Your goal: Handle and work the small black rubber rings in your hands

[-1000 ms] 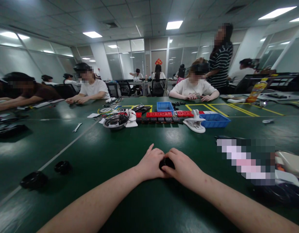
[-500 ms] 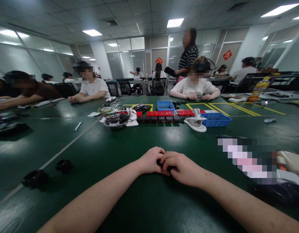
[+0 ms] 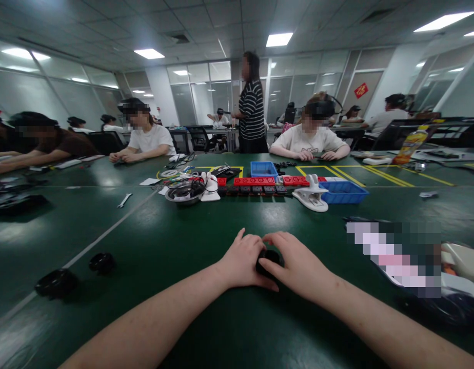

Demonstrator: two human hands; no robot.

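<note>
A small round black part (image 3: pixel 270 258) sits low over the green table (image 3: pixel 175 246), with both of my hands around it. My left hand (image 3: pixel 244 260) curls along its left side, the thumb stretched under the near edge. From the right, my right hand (image 3: pixel 294 259) grips it, thumb across the near top and fingers over the far side. The exact kind of the part is unclear, as fingers cover much of it. Off to the left lie a larger black ring-shaped part (image 3: pixel 56 283) and a smaller black ring-shaped part (image 3: pixel 102 262).
Ahead stand a metal bowl of cables (image 3: pixel 183 197), a row of red and black sockets (image 3: pixel 254 184), a white clip stand (image 3: pixel 312 197) and a blue tray (image 3: pixel 344 192). A wrench (image 3: pixel 124 200) lies left. A pixelated object (image 3: pixel 394 256) is at right. Several people sit across.
My hands have spread and shifted on the black part, so more of its round top shows. My left index finger has lifted. A standing person in stripes has walked left in the background.
</note>
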